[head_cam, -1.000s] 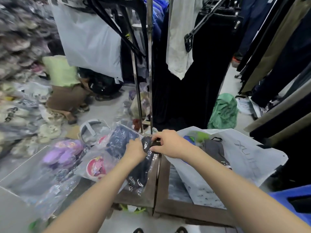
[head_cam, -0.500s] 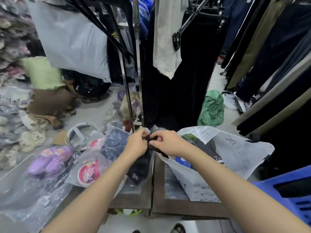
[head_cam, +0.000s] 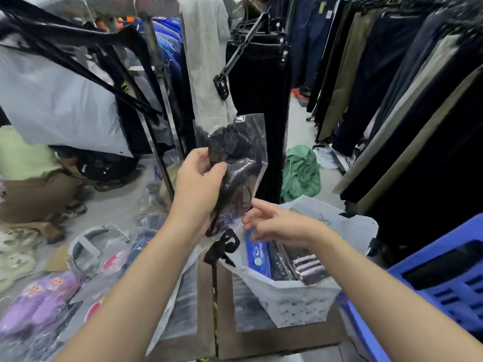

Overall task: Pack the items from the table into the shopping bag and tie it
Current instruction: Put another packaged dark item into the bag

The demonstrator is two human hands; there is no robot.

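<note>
Clothing stall, brown table among racks. My left hand pinches a clear packet of dark cloth, raised above the white bag. My right hand, fingers spread, hovers over the bag's mouth, holding nothing.

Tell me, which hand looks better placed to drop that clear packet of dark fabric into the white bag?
The left hand, probably: it already grips the clear packet, held up just above and left of the white shopping bag. The right hand is open and empty over the bag's mouth.
</note>
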